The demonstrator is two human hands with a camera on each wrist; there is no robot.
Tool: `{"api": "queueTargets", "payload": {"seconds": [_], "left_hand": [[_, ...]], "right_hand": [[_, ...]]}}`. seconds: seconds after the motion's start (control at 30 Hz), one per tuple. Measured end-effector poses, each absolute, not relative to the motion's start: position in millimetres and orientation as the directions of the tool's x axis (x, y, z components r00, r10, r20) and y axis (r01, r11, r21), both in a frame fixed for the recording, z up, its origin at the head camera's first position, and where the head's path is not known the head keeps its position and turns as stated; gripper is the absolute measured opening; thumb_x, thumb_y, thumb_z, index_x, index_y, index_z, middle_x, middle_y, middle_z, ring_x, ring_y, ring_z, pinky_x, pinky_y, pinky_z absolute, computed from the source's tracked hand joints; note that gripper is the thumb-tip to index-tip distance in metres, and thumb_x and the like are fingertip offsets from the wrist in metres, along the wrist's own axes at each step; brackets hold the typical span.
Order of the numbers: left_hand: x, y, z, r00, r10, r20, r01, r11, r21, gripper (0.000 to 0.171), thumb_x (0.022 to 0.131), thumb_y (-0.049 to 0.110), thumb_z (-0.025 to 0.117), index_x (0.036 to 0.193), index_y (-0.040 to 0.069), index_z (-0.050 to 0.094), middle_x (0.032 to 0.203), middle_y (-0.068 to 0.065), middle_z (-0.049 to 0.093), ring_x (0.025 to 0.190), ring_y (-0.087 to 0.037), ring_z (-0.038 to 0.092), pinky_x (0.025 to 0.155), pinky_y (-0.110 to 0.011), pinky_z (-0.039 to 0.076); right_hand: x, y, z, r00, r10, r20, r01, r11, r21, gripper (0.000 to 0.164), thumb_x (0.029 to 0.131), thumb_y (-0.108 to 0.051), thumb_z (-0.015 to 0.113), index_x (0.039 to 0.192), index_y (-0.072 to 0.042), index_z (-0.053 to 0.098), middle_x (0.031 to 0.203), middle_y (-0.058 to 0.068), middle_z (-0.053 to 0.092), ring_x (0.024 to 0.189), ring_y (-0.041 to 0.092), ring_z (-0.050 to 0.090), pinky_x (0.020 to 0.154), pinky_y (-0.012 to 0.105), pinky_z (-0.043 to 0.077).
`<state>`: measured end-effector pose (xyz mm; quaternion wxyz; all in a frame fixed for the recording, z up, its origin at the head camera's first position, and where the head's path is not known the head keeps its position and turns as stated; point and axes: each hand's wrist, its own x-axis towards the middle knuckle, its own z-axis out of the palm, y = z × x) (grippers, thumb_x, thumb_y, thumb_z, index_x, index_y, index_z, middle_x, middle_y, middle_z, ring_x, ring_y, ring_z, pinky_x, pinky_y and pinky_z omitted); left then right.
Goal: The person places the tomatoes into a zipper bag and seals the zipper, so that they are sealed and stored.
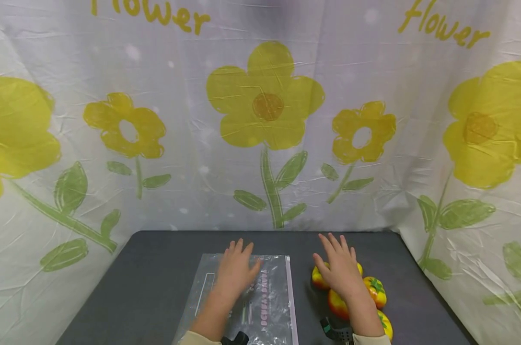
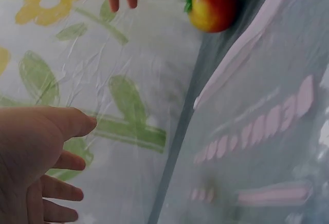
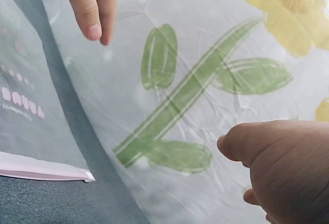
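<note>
My left hand lies flat, fingers straight and slightly spread, on the clear plastic zip bag with pink lettering and a pink seal strip; it grips nothing. The bag lies flat on the dark grey table, near its front edge. Just right of the bag, my right hand hovers over a cluster of small red-and-yellow toy tomatoes with green tops, fingers stretched and spread, holding nothing; I cannot tell whether the palm touches them. Behind the bag, at the table's far edge, hangs the white cloth backdrop printed with yellow flowers.
</note>
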<state>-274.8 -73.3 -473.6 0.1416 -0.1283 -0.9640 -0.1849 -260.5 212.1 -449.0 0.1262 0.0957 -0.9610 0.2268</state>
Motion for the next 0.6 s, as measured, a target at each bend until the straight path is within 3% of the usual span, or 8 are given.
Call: {"api": "queueTargets", "payload": {"seconds": [0.2,0.6], "left_hand": [[-268,-59,-474,-0.913,0.261,0.314,0.357,0.883,0.305,0.051,0.097,0.036,0.066,0.132,-0.002,0.064,0.139,-0.03,0.055,0.13,-0.05,0.051,0.103,-0.058,0.043],[-265,-34,-489,-0.884,0.342,0.319,0.413,0.891,0.188,0.049,0.094,0.041,0.067,0.123,0.002,0.069,0.123,-0.021,0.066,0.114,-0.038,0.064,0.094,-0.051,0.051]], "right_hand": [[-260,211,-449,-0.948,-0.144,0.284,-0.254,0.88,-0.402,0.061,0.102,-0.03,0.06,0.155,-0.006,0.042,0.159,0.028,0.033,0.148,0.054,0.016,0.111,0.075,0.011],[-260,210,-451,-0.942,-0.156,0.298,-0.273,0.874,-0.403,0.058,0.102,-0.027,0.06,0.154,-0.006,0.044,0.158,0.028,0.035,0.148,0.054,0.018,0.111,0.075,0.013]]}}
